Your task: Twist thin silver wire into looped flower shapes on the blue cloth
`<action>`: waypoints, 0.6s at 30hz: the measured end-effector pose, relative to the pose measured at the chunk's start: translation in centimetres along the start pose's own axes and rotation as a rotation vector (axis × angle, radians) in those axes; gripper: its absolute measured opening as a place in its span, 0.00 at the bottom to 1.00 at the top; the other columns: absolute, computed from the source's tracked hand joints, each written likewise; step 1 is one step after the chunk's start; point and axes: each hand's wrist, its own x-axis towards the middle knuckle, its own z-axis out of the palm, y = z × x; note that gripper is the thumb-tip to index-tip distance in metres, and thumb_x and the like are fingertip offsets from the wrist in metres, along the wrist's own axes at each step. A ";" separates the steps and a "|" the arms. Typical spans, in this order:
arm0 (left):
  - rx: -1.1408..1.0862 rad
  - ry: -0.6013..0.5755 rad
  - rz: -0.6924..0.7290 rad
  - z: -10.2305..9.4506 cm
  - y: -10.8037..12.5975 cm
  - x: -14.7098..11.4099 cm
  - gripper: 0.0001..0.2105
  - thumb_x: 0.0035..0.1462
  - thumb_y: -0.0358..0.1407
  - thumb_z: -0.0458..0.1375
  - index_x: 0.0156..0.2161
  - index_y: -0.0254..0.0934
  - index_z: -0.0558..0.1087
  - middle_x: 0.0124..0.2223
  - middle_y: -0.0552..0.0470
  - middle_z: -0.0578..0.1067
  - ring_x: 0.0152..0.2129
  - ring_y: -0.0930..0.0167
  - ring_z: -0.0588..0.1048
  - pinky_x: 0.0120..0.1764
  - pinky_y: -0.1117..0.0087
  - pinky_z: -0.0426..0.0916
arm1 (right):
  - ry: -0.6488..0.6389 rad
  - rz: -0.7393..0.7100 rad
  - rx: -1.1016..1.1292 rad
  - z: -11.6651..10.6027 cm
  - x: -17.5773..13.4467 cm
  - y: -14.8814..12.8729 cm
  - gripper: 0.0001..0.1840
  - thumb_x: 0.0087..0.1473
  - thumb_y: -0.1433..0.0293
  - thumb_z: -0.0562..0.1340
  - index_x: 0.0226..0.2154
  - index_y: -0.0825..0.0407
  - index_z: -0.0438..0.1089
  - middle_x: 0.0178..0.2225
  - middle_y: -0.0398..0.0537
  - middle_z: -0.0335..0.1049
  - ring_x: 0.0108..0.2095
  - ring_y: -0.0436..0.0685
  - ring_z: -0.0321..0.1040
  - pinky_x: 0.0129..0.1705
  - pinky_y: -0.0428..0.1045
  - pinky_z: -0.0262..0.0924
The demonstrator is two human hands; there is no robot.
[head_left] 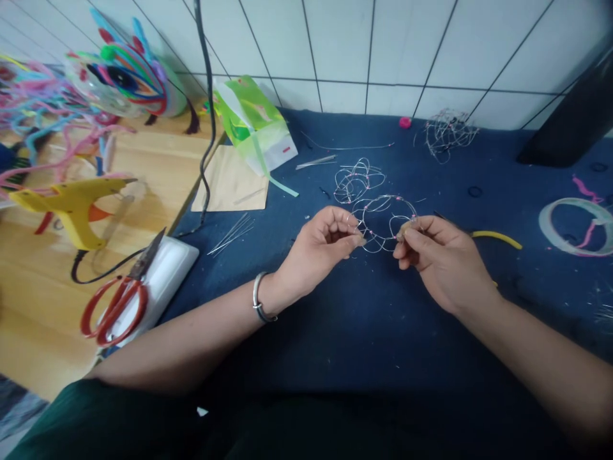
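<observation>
Between my two hands is a looped wire ornament (398, 198) of thin silvery wire with small pink beads along its rings. My left hand (325, 246) pinches its left side between thumb and fingers. My right hand (438, 255) grips the right side, thumb pressed on the index finger. Just behind lies a second beaded wire ornament (357, 181), flat on the dark blue cloth (335, 332). A long single wire (347, 146) and a few short wire pieces (316, 162) rest farther back.
Left are red-handled scissors (115, 310) on a white box (177, 262), a yellow glue gun (76, 207) and pipe cleaners (43, 121). A green bag (253, 124) stands near the wall. A wire tangle (450, 131) and a tape roll (546, 223) lie right.
</observation>
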 end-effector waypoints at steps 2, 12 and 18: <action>-0.007 0.009 0.000 0.1 0.1 0.0 0.08 0.54 0.28 0.59 0.37 0.39 0.65 0.32 0.53 0.71 0.32 0.72 0.76 0.26 0.74 0.70 | -0.010 0.006 -0.015 0.0 0.1 0.0 0.03 0.53 0.67 0.63 0.32 0.49 0.70 0.29 0.44 0.69 0.29 0.51 0.68 0.28 0.46 0.65; -0.134 0.004 -0.011 0.3 0.0 -0.2 0.08 0.55 0.26 0.58 0.37 0.38 0.64 0.33 0.54 0.69 0.35 0.71 0.77 0.31 0.74 0.71 | -0.009 0.025 -0.038 0.1 0.1 -0.1 0.05 0.53 0.67 0.63 0.32 0.50 0.69 0.30 0.45 0.69 0.30 0.51 0.68 0.29 0.46 0.66; -0.265 -0.048 -0.067 0.2 0.1 -0.2 0.07 0.54 0.30 0.60 0.37 0.36 0.66 0.35 0.53 0.72 0.35 0.73 0.76 0.31 0.76 0.70 | -0.035 0.022 -0.022 0.0 0.2 -0.3 0.06 0.54 0.65 0.63 0.32 0.52 0.68 0.31 0.46 0.69 0.30 0.50 0.68 0.29 0.46 0.66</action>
